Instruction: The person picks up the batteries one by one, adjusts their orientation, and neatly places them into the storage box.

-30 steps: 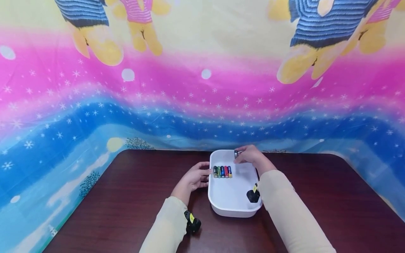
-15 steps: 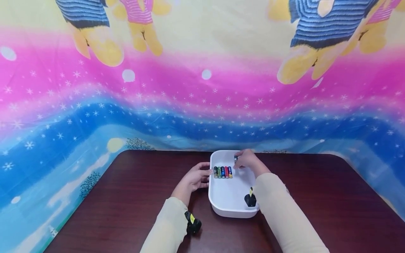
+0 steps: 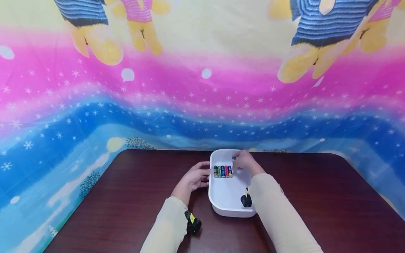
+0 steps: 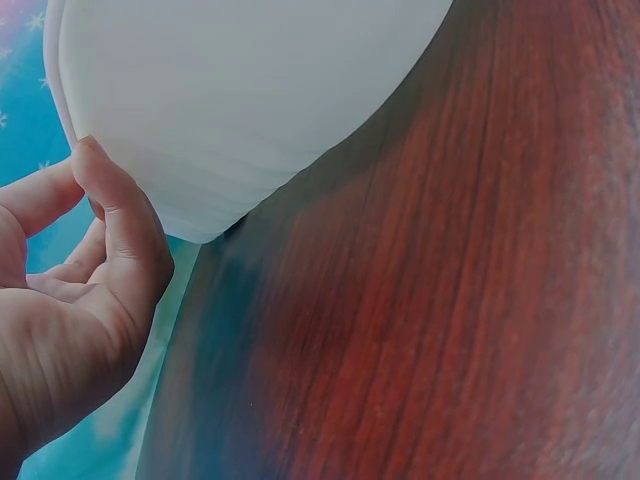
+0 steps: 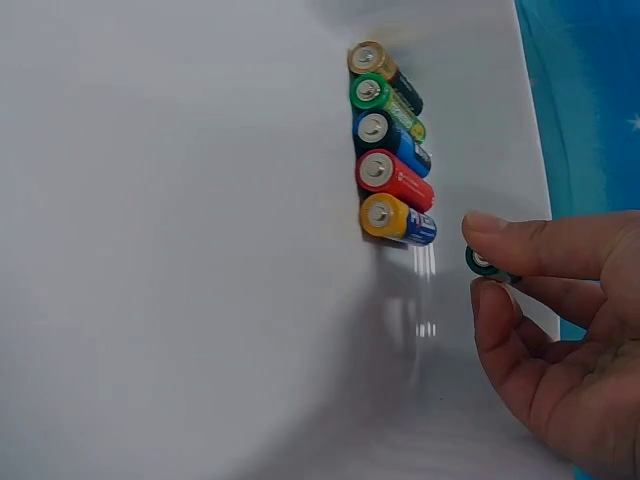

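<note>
Near the back of a white tray, my right hand pinches a battery between thumb and fingers. Its green end and metal tip show in the right wrist view; the rest is mostly hidden by the fingers. Just left of that hand, several batteries lie side by side in a row on the tray floor: gold and black, green, blue and black, red, yellow and blue. The held battery is apart from the row. My left hand holds the tray's left rim with bent thumb and finger.
The tray stands on a dark reddish-brown wooden table near its back edge. Behind hangs a colourful printed cloth. Black cameras sit at both wrists, and the right wrist camera hangs over the tray.
My right hand has moved down and left into the tray with its battery, closer to the row. The left hand, the tray and the row stay in place.
</note>
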The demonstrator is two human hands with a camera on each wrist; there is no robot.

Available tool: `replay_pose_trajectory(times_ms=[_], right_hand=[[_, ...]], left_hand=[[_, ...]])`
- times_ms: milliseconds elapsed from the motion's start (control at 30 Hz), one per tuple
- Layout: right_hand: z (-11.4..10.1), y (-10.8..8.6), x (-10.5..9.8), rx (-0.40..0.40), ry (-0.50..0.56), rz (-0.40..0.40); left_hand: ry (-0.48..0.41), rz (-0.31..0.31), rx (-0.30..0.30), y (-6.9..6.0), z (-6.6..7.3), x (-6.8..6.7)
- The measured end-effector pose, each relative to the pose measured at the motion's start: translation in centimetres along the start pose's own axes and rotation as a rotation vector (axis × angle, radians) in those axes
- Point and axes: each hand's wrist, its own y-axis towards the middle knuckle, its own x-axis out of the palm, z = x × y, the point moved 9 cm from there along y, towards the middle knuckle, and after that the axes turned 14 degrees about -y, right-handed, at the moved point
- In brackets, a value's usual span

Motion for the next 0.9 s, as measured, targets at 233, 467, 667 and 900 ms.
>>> replay_pose_trajectory(times_ms=[233, 467, 667, 900], right_hand=[[0.0, -0.1, 0.9, -0.034, -0.055, -0.018], [-0.4, -0.2, 1.3, -0.078, -0.217, -0.048], [-0.4, -0.3, 1.5, -0.066, -0.248, -0.070], [-0.2, -0.2, 1.9, -0.052, -0.246, -0.088]], left_hand=[[0.001, -0.002, -0.005, 0.1, -0.1, -0.1], [0.015, -0.010, 0.009, 0.1, 0.1, -0.1], [0.032, -0.003, 0.005, 0.1, 0.2, -0.1], [0.047, -0.001, -0.001, 0.2, 0.2, -0.2]])
